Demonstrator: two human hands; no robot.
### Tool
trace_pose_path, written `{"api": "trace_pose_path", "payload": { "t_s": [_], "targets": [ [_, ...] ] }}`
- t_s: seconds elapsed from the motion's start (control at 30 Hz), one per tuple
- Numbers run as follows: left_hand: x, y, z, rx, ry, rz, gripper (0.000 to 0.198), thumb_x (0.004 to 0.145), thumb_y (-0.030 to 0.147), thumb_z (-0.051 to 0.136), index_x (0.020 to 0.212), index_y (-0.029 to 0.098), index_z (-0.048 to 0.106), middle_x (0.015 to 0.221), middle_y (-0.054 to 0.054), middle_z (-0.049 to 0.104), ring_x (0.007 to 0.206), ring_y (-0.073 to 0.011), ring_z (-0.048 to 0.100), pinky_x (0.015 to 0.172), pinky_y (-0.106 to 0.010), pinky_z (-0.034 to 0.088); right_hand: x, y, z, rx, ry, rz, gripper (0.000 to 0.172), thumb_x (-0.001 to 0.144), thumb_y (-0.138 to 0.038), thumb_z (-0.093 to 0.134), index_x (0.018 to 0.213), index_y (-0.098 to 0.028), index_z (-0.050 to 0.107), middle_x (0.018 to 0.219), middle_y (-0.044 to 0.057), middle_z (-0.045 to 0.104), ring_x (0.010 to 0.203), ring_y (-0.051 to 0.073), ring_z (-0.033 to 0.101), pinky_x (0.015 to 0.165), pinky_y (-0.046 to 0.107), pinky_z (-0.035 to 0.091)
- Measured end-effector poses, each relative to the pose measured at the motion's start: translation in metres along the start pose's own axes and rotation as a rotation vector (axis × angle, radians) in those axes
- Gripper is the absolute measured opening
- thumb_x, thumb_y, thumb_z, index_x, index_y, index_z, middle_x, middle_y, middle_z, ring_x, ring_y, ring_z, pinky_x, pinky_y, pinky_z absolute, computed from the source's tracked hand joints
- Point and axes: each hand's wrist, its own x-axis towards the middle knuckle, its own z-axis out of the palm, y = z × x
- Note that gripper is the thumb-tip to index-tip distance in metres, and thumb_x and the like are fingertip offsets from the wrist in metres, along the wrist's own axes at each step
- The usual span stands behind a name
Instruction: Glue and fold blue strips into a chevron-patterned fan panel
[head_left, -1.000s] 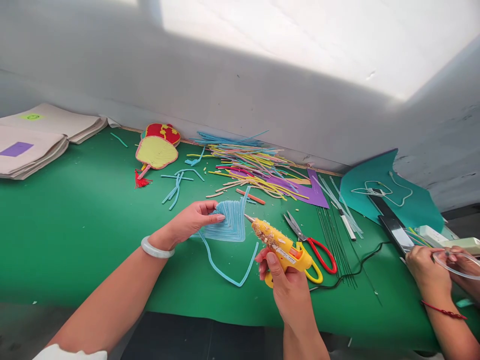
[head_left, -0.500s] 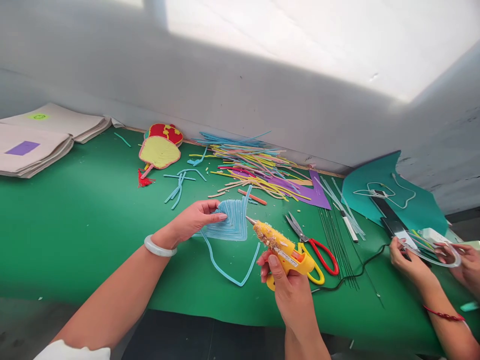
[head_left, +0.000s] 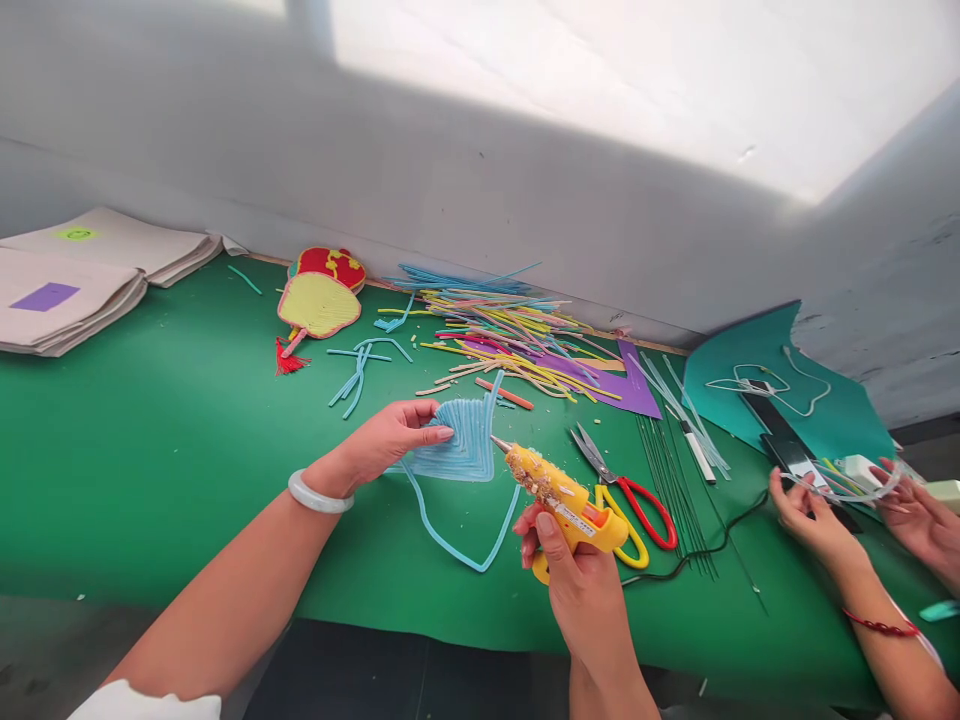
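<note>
Over the green tabletop (head_left: 187,450), our left hand (head_left: 386,440) has its thumb and fingers clamped on the left part of a ribbed blue panel (head_left: 461,455), which we hold up near the middle of the bench. A long bent blue strip (head_left: 450,548) hangs below it, and a short length sticks up at its top right corner. Our right hand (head_left: 581,575) has its fingers wrapped around a yellow glue gun (head_left: 559,495), its nozzle pointing at the panel's right edge; whether the tip touches, we cannot tell. Just beyond the gun lie scissors (head_left: 637,505) with one red and one yellow handle. Farther back we see a heap of colored strips (head_left: 510,340) along the wall and a yellow fan (head_left: 319,305) to its left. At our right, a co-worker's hands (head_left: 825,530) hold a clear strip.
</note>
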Motion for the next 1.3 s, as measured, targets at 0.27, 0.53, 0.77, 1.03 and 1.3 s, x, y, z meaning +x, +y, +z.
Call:
{"api": "trace_pose_path", "payload": {
  "t_s": [0.27, 0.53, 0.77, 1.03, 1.3],
  "targets": [
    [-0.0011, 0.0019, 0.0011, -0.005, 0.006, -0.004, 0.04, 0.064, 0.044, 0.088, 0.087, 0.016, 0.07, 0.088, -0.002, 0.071, 0.077, -0.015, 0.063, 0.08, -0.032, 0.05, -0.0027, -0.0007, 0.0006, 0.016, 0.016, -0.019, 0.042, 0.083, -0.061, 0.068, 0.079, -0.019, 0.07, 0.074, 0.005, 0.068, 0.057, 0.013, 0.057, 0.051, 0.025, 0.049],
    [-0.0002, -0.0012, -0.001, -0.009, -0.004, 0.012, 0.04, 0.067, 0.044, 0.088, 0.089, 0.016, 0.069, 0.091, -0.003, 0.071, 0.078, -0.0138, 0.063, 0.078, -0.029, 0.05, -0.0027, 0.0001, 0.0018, 0.01, 0.037, -0.03, 0.045, 0.081, -0.063, 0.068, 0.078, -0.019, 0.07, 0.074, 0.006, 0.069, 0.056, 0.014, 0.058, 0.05, 0.026, 0.051],
    [-0.0007, -0.0012, -0.0011, 0.001, -0.003, 0.013, 0.039, 0.067, 0.044, 0.087, 0.089, 0.017, 0.07, 0.09, -0.002, 0.071, 0.079, -0.0148, 0.064, 0.081, -0.031, 0.05, -0.0042, 0.0003, 0.0023, 0.016, 0.042, -0.037, 0.043, 0.081, -0.063, 0.069, 0.078, -0.019, 0.068, 0.074, 0.006, 0.069, 0.056, 0.014, 0.058, 0.049, 0.026, 0.051],
    [-0.0007, 0.0006, -0.0006, 0.013, 0.0, 0.014, 0.041, 0.066, 0.044, 0.087, 0.09, 0.016, 0.07, 0.091, -0.004, 0.071, 0.08, -0.0155, 0.064, 0.079, -0.03, 0.051, -0.0057, -0.0023, 0.0017, 0.009, 0.043, -0.046, 0.043, 0.082, -0.062, 0.068, 0.076, -0.019, 0.069, 0.073, 0.005, 0.069, 0.056, 0.014, 0.058, 0.048, 0.025, 0.05],
    [-0.001, 0.0022, 0.0008, 0.015, 0.007, 0.025, 0.039, 0.066, 0.044, 0.087, 0.088, 0.017, 0.07, 0.089, -0.003, 0.071, 0.079, -0.0152, 0.063, 0.079, -0.03, 0.049, -0.0076, -0.0019, 0.0014, 0.008, 0.037, -0.018, 0.045, 0.081, -0.063, 0.069, 0.077, -0.019, 0.07, 0.073, 0.006, 0.069, 0.057, 0.014, 0.058, 0.05, 0.026, 0.049]
  ]
}}
